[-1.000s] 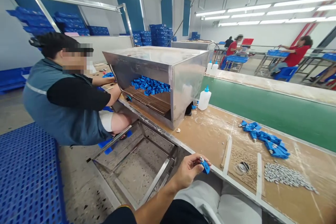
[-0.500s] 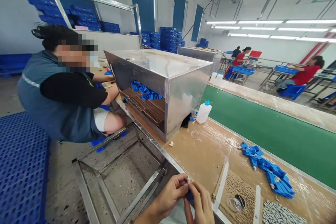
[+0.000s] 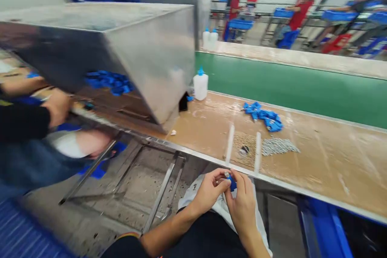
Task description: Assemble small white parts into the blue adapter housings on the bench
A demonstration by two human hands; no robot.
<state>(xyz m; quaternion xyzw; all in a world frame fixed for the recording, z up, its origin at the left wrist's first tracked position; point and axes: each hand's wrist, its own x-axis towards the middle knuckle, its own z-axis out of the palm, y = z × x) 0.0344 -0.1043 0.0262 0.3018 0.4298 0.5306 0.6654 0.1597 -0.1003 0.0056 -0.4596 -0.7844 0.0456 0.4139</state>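
Note:
A small blue plastic part [image 3: 232,184] with a grey bit [image 3: 226,175] at its top sits between my two hands, above my lap and close to the table edge. My left hand [image 3: 211,190] is closed, its thumb and forefinger pinching at the grey bit's side of the part. From the other side the fingers of my right hand [image 3: 243,198] wrap round the blue part. Fingertips hide much of it. On the table ahead lie a pile of similar blue parts [image 3: 272,121], a heap of small grey pieces [image 3: 278,146] and a patch of small brown pieces [image 3: 248,141] between white strips.
A sheet-metal hood [image 3: 151,56] with blue parts inside stands on the table at left. Beside it is a white bottle [image 3: 200,86] with a blue cap. A green belt [image 3: 287,80] runs behind. A co-worker's arm [image 3: 54,107] reaches in at far left.
My view has swung to the right and down, so the hood and co-worker sit further left and more of my lap shows. Both hands still hold the blue part together.

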